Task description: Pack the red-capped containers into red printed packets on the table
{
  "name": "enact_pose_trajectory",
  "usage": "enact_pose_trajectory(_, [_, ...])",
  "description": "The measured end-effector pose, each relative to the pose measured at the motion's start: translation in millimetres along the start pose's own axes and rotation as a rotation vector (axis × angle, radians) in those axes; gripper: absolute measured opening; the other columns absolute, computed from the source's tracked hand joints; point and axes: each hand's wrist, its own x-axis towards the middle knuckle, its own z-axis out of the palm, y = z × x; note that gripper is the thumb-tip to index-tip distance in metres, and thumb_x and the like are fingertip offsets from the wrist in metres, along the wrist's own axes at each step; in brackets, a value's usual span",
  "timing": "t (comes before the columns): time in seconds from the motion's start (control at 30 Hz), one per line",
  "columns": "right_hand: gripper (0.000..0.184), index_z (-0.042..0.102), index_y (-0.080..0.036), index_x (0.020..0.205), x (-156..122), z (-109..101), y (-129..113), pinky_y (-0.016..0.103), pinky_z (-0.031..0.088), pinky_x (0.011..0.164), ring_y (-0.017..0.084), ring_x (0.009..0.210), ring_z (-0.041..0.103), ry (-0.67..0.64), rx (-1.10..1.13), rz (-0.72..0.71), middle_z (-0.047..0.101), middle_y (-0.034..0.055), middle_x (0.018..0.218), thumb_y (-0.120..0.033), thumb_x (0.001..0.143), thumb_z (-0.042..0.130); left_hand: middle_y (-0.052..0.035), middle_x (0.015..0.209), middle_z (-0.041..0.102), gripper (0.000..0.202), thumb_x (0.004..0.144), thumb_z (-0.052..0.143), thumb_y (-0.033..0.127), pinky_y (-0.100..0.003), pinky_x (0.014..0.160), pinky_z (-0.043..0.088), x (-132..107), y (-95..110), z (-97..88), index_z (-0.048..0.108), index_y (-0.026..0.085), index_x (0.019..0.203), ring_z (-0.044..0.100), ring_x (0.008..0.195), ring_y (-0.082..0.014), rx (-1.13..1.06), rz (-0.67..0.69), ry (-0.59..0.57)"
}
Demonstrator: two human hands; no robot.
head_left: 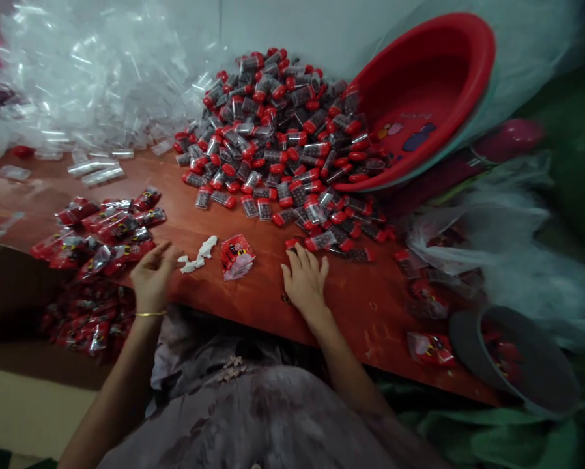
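My right hand (pixel 306 280) lies low over the table's front part, fingers spread, its fingertips at a small clear container with a red cap (pixel 292 244) at the edge of a large heap; I cannot tell whether they touch it. My left hand (pixel 153 277) is beside the pile of filled red packets (pixel 111 228), slightly blurred, fingers loosely apart with nothing visible in them. Between my hands lies a red printed packet (pixel 238 256) with a clear lower part. Crumpled white scraps (pixel 199 255) sit just left of that packet.
The heap of red-capped containers (pixel 283 143) fills the back middle, against a tilted red basin (pixel 434 85). Clear plastic pieces (pixel 92 71) are piled at back left. A box with more packets (pixel 90 319) is below left. A grey bowl (pixel 527 358) and plastic bags (pixel 512 241) stand right.
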Motion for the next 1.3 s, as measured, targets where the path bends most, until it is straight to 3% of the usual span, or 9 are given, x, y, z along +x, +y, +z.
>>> enact_pose_trajectory(0.13, [0.037, 0.055, -0.018, 0.122, -21, -1, 2, 0.053, 0.027, 0.101, 0.028, 0.117, 0.045, 0.026, 0.041, 0.015, 0.049, 0.012, 0.137, -0.029, 0.089, 0.045, -0.0099, 0.111, 0.066, 0.018, 0.067, 0.069, 0.035, -0.056, 0.107, 0.02, -5, -16, 26.8, 0.069, 0.02, 0.078, 0.043, 0.125, -0.0364, 0.731, 0.533, -0.1])
enact_pose_trajectory(0.23, [0.037, 0.055, -0.018, 0.122, -23, 1, 4, 0.049, 0.03, 0.098, 0.028, 0.115, 0.045, 0.03, 0.068, 0.012, 0.049, 0.0121, 0.136, -0.03, 0.088, 0.045, -0.0099, 0.104, 0.069, 0.015, 0.077, 0.058, 0.028, -0.063, 0.105, 0.013, 2, -22, 31.4, 0.069, 0.019, 0.073, 0.041, 0.125, -0.039, 0.942, 0.604, -0.17])
enact_pose_trajectory(0.33, [0.036, 0.056, -0.018, 0.12, -20, 2, 6, 0.046, 0.033, 0.096, 0.028, 0.114, 0.045, 0.03, 0.09, 0.006, 0.049, 0.0117, 0.135, -0.03, 0.087, 0.046, -0.0119, 0.115, 0.065, 0.027, 0.085, 0.047, 0.03, -0.06, 0.106, 0.013, -2, -14, 39.1, 0.069, 0.018, 0.093, 0.043, 0.124, -0.0373, 0.977, 0.677, -0.165])
enact_pose_trajectory(0.43, [0.036, 0.057, -0.018, 0.119, -18, 2, 6, 0.044, 0.035, 0.094, 0.028, 0.114, 0.044, 0.038, 0.104, -0.001, 0.049, 0.0115, 0.136, -0.03, 0.087, 0.046, -0.0107, 0.126, 0.059, 0.035, 0.085, 0.049, 0.04, -0.054, 0.109, 0.015, -13, -3, 58.7, 0.065, 0.022, 0.11, 0.041, 0.128, -0.0338, 0.987, 0.78, -0.289])
enact_pose_trajectory(0.63, [0.035, 0.057, -0.018, 0.119, -19, 1, 7, 0.044, 0.034, 0.094, 0.028, 0.113, 0.045, 0.043, 0.128, -0.008, 0.049, 0.0112, 0.135, -0.03, 0.088, 0.046, -0.0043, 0.125, 0.061, 0.023, 0.079, 0.059, 0.041, -0.054, 0.108, 0.017, -11, -9, 88.7, 0.072, 0.03, 0.095, 0.039, 0.129, -0.033, 1.062, 0.652, -0.48])
enact_pose_trajectory(0.77, [0.036, 0.057, -0.017, 0.119, -19, 1, 9, 0.044, 0.034, 0.095, 0.028, 0.114, 0.045, 0.044, 0.129, -0.009, 0.049, 0.0116, 0.135, -0.031, 0.087, 0.048, -0.0031, 0.122, 0.063, 0.02, 0.081, 0.056, 0.036, -0.055, 0.108, 0.016, -7, -20, 88.6, 0.073, 0.03, 0.09, 0.04, 0.129, -0.0314, 1.017, 0.653, -0.429])
enact_pose_trajectory(0.9, [0.035, 0.06, -0.015, 0.114, -21, -8, 2, 0.048, 0.03, 0.099, 0.029, 0.117, 0.045, 0.186, 0.19, 0.038, 0.054, 0.0154, 0.129, -0.034, 0.086, 0.049, -0.0079, 0.124, 0.061, 0.021, 0.08, 0.055, 0.034, -0.056, 0.108, 0.017, -18, -17, 84.8, 0.073, 0.026, 0.087, 0.039, 0.13, -0.0332, 0.924, 0.714, -0.358])
enact_pose_trajectory(1.17, [0.027, 0.063, -0.02, 0.1, -7, -23, -63, 0.029, 0.049, 0.074, 0.017, 0.078, 0.062, -0.015, 1.033, 0.134, 0.069, 0.0045, 0.089, -0.037, 0.085, 0.048, -0.0033, 0.128, 0.058, 0.018, 0.078, 0.059, 0.028, -0.056, 0.11, 0.013, -64, 11, 76.2, 0.072, 0.029, 0.091, 0.035, 0.133, -0.0316, 0.744, 0.817, -0.348])
enact_pose_trajectory(1.3, [0.027, 0.064, -0.021, 0.087, 0, -21, -70, 0.027, 0.049, 0.068, 0.016, 0.071, 0.06, 0.051, 1.121, 0.212, 0.068, 0.0029, 0.08, -0.033, 0.088, 0.04, -0.0089, 0.126, 0.06, 0.035, 0.075, 0.065, 0.034, -0.05, 0.109, 0.022, -70, 9, 77.7, 0.066, 0.023, 0.107, 0.043, 0.128, -0.0296, 0.521, 0.57, -0.347])
